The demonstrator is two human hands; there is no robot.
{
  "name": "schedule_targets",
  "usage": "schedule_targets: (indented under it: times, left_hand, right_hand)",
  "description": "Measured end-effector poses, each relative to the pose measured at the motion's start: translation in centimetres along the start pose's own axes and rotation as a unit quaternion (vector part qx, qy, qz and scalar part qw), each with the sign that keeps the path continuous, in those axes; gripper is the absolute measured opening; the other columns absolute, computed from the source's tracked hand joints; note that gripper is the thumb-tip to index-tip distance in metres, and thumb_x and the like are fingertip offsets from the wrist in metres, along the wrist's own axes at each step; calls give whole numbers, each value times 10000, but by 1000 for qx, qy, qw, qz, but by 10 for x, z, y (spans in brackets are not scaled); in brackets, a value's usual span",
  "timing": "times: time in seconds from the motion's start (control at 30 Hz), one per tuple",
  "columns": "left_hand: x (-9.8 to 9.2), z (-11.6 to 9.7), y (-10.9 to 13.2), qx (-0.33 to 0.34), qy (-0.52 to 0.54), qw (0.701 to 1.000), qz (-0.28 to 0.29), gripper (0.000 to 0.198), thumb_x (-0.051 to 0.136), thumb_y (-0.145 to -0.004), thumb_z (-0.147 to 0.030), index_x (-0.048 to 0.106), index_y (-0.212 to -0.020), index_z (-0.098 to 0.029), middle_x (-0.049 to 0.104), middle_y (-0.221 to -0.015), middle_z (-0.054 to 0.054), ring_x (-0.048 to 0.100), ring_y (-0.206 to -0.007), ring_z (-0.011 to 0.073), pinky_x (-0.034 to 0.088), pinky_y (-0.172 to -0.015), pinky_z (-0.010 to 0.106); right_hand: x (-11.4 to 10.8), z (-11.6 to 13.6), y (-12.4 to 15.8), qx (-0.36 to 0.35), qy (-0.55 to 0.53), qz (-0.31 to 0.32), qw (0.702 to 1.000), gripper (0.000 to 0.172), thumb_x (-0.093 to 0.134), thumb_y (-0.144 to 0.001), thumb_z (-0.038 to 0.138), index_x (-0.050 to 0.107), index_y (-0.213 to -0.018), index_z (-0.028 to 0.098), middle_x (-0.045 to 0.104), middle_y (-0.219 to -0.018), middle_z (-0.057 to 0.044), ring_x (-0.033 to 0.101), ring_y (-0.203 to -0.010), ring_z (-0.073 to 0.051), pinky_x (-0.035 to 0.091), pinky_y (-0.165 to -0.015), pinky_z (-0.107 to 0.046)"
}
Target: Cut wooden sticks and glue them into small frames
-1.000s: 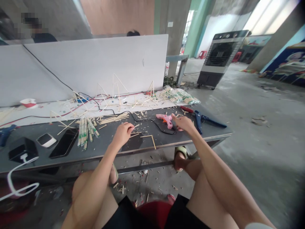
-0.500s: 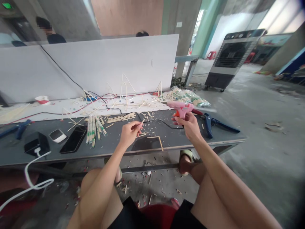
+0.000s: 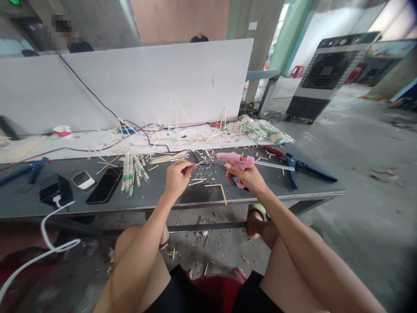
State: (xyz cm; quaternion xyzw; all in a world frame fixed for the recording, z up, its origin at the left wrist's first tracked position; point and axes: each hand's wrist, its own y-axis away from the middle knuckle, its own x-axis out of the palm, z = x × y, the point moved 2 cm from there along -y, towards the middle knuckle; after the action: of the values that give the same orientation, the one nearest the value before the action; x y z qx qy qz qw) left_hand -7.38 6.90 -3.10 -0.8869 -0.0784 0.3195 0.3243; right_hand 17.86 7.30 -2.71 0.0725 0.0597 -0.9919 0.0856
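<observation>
The right hand [image 3: 245,174] clenches a pink hot glue gun [image 3: 235,160] by its handle. The left hand [image 3: 177,177] pinches a thin wooden stick [image 3: 191,167] near the nozzle, above the grey surface [image 3: 309,184].

A wheeled air cooler [image 3: 326,77] stands on the concrete floor [image 3: 368,174]
</observation>
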Motion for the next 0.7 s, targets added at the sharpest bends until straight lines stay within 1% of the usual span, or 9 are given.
schedule_targets:
  times: [0.13, 0.2, 0.37, 0.57, 0.63, 0.7]
  left_hand:
    - [0, 1, 0, 16, 4, 1000, -20, 138, 644, -896, -286, 721, -853, -180, 702, -871, 59, 610, -690, 145, 493, -660, 268]
    - [-1, 0, 0, 21, 10, 999, -33, 132, 667, -884, -296, 720, -842, -183, 700, -855, 53, 594, -657, 137, 482, -637, 264]
    - [-2, -2, -1, 21, 20, 999, -41, 148, 680, -883, -316, 720, -817, -190, 705, -828, 49, 614, -672, 150, 487, -639, 270]
    - [-4, -4, 0, 13, 37, 998, -53, 134, 677, -885, -298, 731, -818, -195, 721, -846, 53, 647, -736, 168, 501, -668, 276]
    - [-4, -5, 0, 14, 37, 998, -54, 124, 678, -884, -282, 732, -816, -193, 721, -846, 52, 648, -739, 167, 502, -667, 272]
    - [-4, -6, 1, 17, 37, 998, -52, 119, 678, -883, -273, 732, -816, -191, 721, -845, 50, 648, -733, 162, 503, -663, 268]
  right_hand:
    - [3, -5, -4, 4, -51, 30, 998, 478, 760, -752, 542, 725, -1045, 165, 683, -671, -21, 618, -623, -152, 503, -606, -266]
    - [4, -8, -7, 11, -62, 33, 997, 467, 798, -714, 516, 731, -1010, 161, 683, -659, -22, 609, -605, -150, 499, -587, -268]
    - [4, -11, -10, 19, -43, 21, 999, 418, 838, -654, 463, 727, -929, 169, 670, -638, -15, 587, -564, -143, 458, -523, -263]
    - [3, -10, -9, 28, -8, 20, 999, 343, 810, -675, 467, 701, -833, 183, 636, -596, 2, 575, -549, -139, 434, -501, -254]
    - [3, -9, -8, 33, 5, 22, 999, 330, 799, -683, 457, 698, -832, 181, 624, -580, 7, 568, -540, -135, 412, -481, -245]
    - [4, -7, -7, 41, 15, 27, 999, 335, 788, -688, 443, 703, -876, 180, 609, -566, 16, 563, -534, -134, 387, -457, -236]
